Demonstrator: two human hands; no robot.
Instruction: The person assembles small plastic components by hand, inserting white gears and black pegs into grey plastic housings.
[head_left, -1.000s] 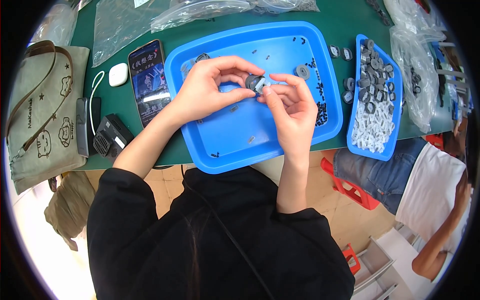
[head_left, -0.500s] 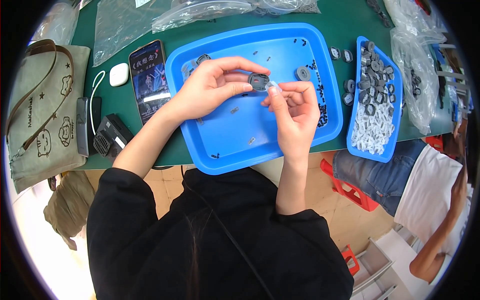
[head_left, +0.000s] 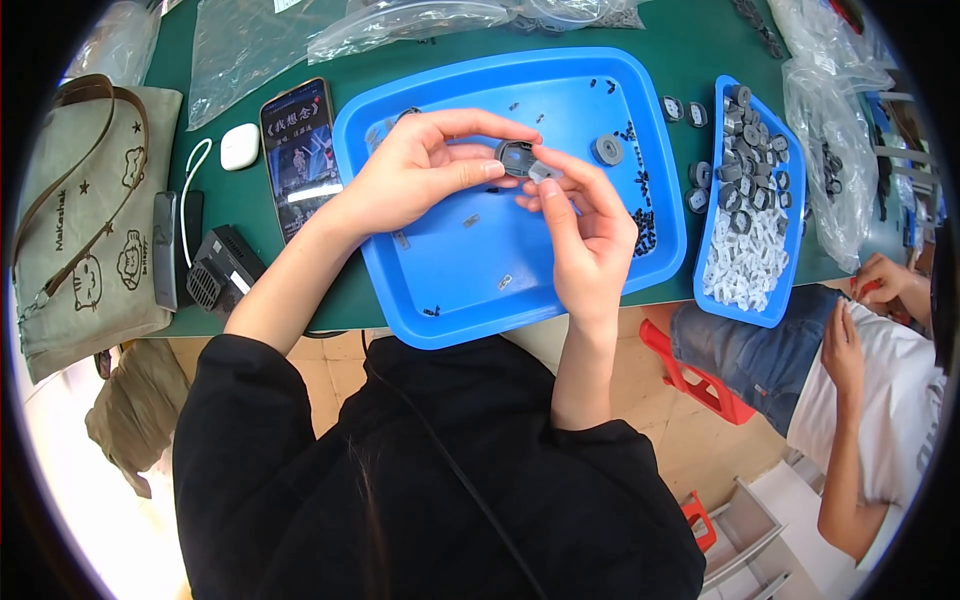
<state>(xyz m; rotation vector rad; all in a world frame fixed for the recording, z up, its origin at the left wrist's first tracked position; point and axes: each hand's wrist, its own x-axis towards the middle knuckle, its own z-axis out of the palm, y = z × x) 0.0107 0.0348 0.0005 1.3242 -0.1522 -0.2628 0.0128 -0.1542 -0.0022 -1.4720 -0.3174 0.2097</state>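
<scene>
Over the large blue tray, my left hand is closed, pinching a dark grey plastic housing between thumb and fingers. My right hand is closed on a small translucent white plastic piece, held against the housing's right edge. Fingertips partly hide both parts, so I cannot tell whether they are joined. A round grey part lies in the tray right of my hands. Small black pieces are strewn along the tray's right side, and a small flat clip rests near its front.
A narrow blue tray at right holds grey rings and white plastic pieces. Left stand a phone, a white case, a black device and a cloth bag. Another person sits at right; plastic bags lie behind.
The housing has turned slightly between my fingers, and my right forefinger has straightened over it. At right, the other person's hands have come into view.
</scene>
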